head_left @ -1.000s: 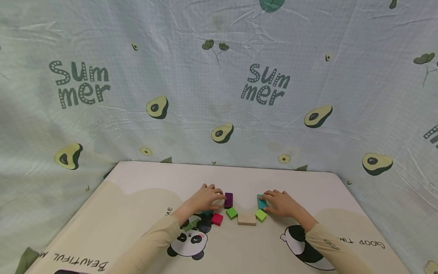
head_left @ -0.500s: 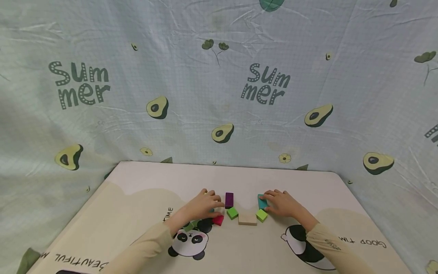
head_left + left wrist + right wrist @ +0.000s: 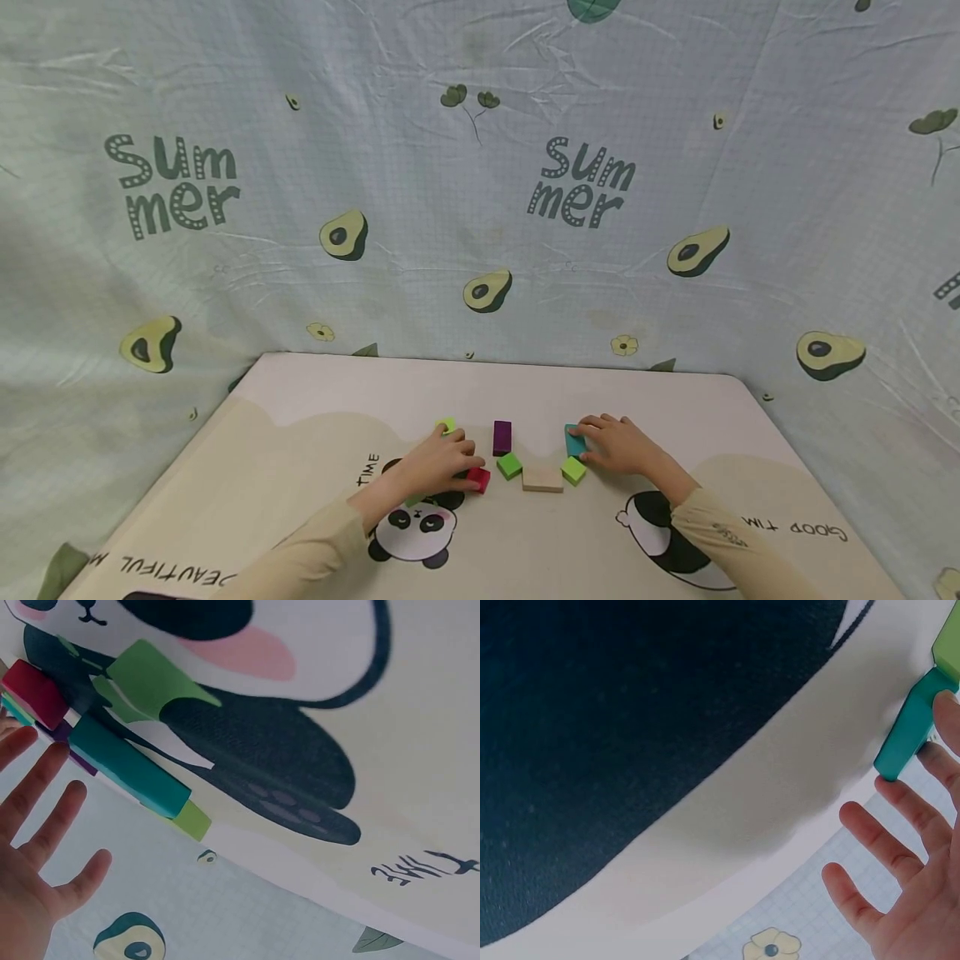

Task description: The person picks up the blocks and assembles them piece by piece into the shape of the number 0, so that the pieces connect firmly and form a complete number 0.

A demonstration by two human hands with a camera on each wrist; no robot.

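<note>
In the head view my left hand (image 3: 442, 463) has its thumb and fingers about a red block (image 3: 478, 479); the wrist view cuts the thumb off. Seen from the left wrist, a teal block (image 3: 131, 766) lies beside the spread fingers (image 3: 71, 796). On the right side, my right hand (image 3: 621, 445) holds another teal block (image 3: 575, 440) between thumb and index finger. That block stands against a lime green block (image 3: 573, 471). Between the hands sit a purple block (image 3: 502, 438), a green block (image 3: 509, 466) and a flat wooden block (image 3: 542, 480).
The blocks lie on a pale table (image 3: 600, 550) printed with panda drawings. Beyond my left hand is another lime green block (image 3: 447, 426). A printed curtain (image 3: 420, 250) hangs behind the table's far edge.
My left hand has moved away from the purple block, back and to the left, down to the red block. The lime green block behind it came into view. My right hand stays at the teal block.
</note>
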